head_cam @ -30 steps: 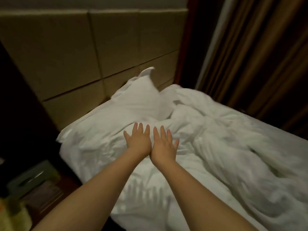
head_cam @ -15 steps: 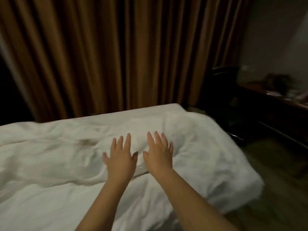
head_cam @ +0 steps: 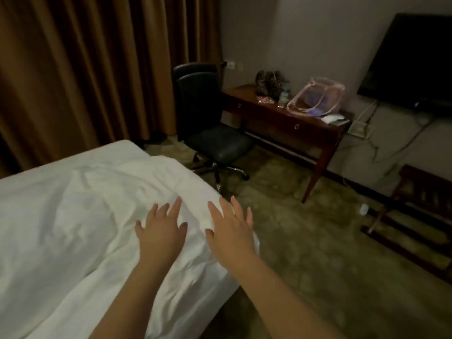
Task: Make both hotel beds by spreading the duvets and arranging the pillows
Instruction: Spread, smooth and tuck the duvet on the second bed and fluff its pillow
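Supervisor: Hand status, please. What is each one doing?

Operator: The left hand (head_cam: pixel 160 237) is reaching palm-down over the duvet (head_cam: pixel 80 216), fingers straight and spread, gripping nothing. The right hand (head_cam: pixel 230 231) is doing the same just beside it, also holding nothing. I cannot tell whether the palms are pressing the fabric or hovering just above it.

Supervisor: Where is the duvet lying relative to them?

Operator: It is lying rumpled on the bed (head_cam: pixel 115 152), directly under both hands and bunching away to the left. The bed's long axis is running left to right across the view, with the foot end at the right. The right hand is sitting nearer that foot edge, its outer fingers overhanging the floor (head_cam: pixel 318 241). The left hand is sitting further inboard.

Supervisor: Which relation is governing the coming move?

Operator: The far foot corner. The bed's flat sheet is showing there, beyond the duvet's edge. I am judging that the cover is needing a pull away from the person and toward the foot. The right hand is looking better placed to lead it.

Supervisor: Clearance?

Operator: The floor is lying open along the foot end. A chair (head_cam: pixel 208 123) is standing near the far foot corner, with a desk (head_cam: pixel 288 118) behind it, well apart from the bed. A curtain (head_cam: pixel 85 69) is hanging close along the far side, leaving little room there. Pillows are not showing in this view.
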The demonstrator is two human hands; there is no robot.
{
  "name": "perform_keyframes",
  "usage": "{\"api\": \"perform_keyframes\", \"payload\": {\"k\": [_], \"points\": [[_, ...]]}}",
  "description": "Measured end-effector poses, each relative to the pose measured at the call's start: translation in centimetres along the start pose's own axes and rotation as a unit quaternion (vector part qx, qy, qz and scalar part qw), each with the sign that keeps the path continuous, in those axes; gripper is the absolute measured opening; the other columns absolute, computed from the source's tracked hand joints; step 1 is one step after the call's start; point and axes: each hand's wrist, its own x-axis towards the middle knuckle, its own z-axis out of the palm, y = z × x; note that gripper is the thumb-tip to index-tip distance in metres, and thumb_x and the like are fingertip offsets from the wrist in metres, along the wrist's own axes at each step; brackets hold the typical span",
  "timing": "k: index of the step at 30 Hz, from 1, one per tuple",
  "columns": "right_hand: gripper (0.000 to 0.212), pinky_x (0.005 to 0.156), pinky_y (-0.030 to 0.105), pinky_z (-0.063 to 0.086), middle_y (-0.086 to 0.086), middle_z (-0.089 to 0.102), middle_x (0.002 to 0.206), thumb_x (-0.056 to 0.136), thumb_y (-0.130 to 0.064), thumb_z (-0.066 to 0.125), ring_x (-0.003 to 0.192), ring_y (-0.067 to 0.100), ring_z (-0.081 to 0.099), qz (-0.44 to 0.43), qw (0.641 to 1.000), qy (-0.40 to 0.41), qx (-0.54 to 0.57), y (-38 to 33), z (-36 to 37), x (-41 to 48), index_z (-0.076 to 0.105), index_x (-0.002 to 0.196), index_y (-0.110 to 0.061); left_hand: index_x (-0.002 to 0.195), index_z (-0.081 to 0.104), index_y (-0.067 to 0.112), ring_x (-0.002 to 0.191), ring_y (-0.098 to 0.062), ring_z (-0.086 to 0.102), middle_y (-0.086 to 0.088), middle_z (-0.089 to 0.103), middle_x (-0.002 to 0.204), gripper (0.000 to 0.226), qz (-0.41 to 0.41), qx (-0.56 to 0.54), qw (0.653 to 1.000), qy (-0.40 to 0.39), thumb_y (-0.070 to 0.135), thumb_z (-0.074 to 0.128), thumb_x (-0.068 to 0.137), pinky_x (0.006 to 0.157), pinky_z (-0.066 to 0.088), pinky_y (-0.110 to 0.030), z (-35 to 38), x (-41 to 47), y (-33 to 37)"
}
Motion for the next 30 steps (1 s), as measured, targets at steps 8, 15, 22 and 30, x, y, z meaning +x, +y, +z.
{"api": "perform_keyframes", "payload": {"k": [8, 15, 22, 30], "points": [[0.059, 0.117, 0.05, -0.005, -0.005, 0.006, 0.16, 0.1, -0.038, 0.039, 0.147, 0.021, -0.004, 0.043, 0.998, -0.039, -0.011, 15.4, -4.6, 13.2, 0.01, 0.152, -0.033, 0.151, 0.006, 0.035, 0.147, -0.023, 0.002, 0.001, 0.013, 0.159, 0.063, 0.01, 0.024, 1.0, 0.005, 0.046, 0.037, 0.097, 0.114, 0.015, -0.053, -0.6, 15.4, 13.5], [0.058, 0.117, 0.049, -0.002, -0.003, 0.013, 0.159, 0.1, -0.031, 0.043, 0.148, 0.019, 0.001, -0.071, 0.997, -0.032, 0.006, 23.6, -5.4, 30.4, 0.015, 0.151, -0.031, 0.15, 0.012, 0.036, 0.147, -0.025, 0.002, 0.0, 0.013, 0.158, 0.063, -0.09, 0.018, 0.995, 0.026, 0.046, 0.042, 0.096, 0.113, 0.013, -0.057, 3.3, 29.3, 22.5], [0.059, 0.117, 0.048, 0.001, -0.005, 0.017, 0.158, 0.099, -0.034, 0.045, 0.147, 0.02, 0.006, -0.24, 0.969, -0.063, 0.0, 23.1, -6.4, 46.7, 0.018, 0.151, -0.03, 0.149, 0.015, 0.037, 0.146, -0.024, 0.0, 0.002, 0.011, 0.158, 0.057, -0.224, 0.01, 0.973, 0.05, 0.041, 0.039, 0.098, 0.113, 0.011, -0.056, 2.3, 38.5, 25.4], [0.054, 0.117, 0.05, 0.002, -0.005, 0.016, 0.159, 0.1, -0.04, 0.038, 0.147, 0.022, 0.007, -0.42, 0.898, -0.125, -0.029, 13.2, -1.3, 57.0, 0.017, 0.15, -0.033, 0.15, 0.011, 0.034, 0.147, -0.024, -0.005, 0.0, 0.006, 0.159, 0.06, -0.391, -0.008, 0.92, 0.032, 0.041, 0.039, 0.098, 0.114, 0.009, -0.057, 4.5, 44.6, 18.2]]}}
